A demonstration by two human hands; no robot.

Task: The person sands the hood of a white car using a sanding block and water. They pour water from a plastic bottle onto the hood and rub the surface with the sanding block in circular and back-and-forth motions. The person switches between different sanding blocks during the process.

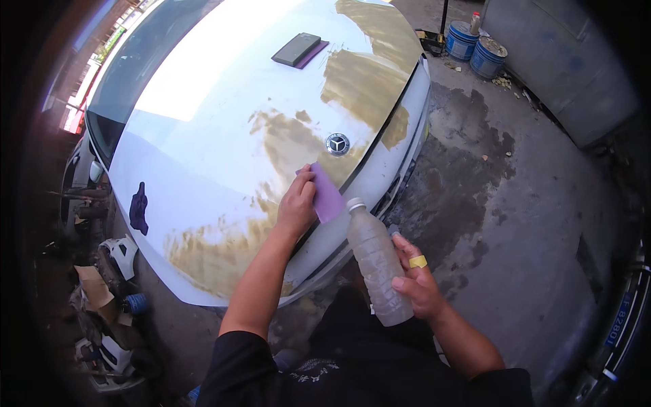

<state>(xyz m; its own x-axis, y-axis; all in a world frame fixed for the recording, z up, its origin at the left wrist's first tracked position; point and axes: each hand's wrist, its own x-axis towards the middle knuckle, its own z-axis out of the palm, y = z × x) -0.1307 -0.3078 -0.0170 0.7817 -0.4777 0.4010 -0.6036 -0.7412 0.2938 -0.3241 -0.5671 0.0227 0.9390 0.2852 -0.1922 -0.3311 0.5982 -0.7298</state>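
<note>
My left hand (298, 202) pinches a purple sheet of sandpaper (325, 197) near the front edge of a white car hood (196, 169). Tan, smeared filler patches (366, 85) cover parts of the hood. Just beyond the sheet sits a round car emblem (337, 144). In my right hand (420, 285) is a cloudy plastic bottle (378, 264), tilted, its white cap end pointing up toward the sandpaper. A yellow band (418, 261) wraps one finger of that hand. Further up the hood a dark grey sanding block (298, 49) rests on another purple sheet (313, 55).
A dark crumpled cloth (139, 209) lies on the hood's left side. Car parts and cardboard (95, 286) are piled on the floor at left. Two blue buckets (487, 58) stand by a grey metal panel (556, 54) at far right. Wet stains mark the concrete floor (515, 251).
</note>
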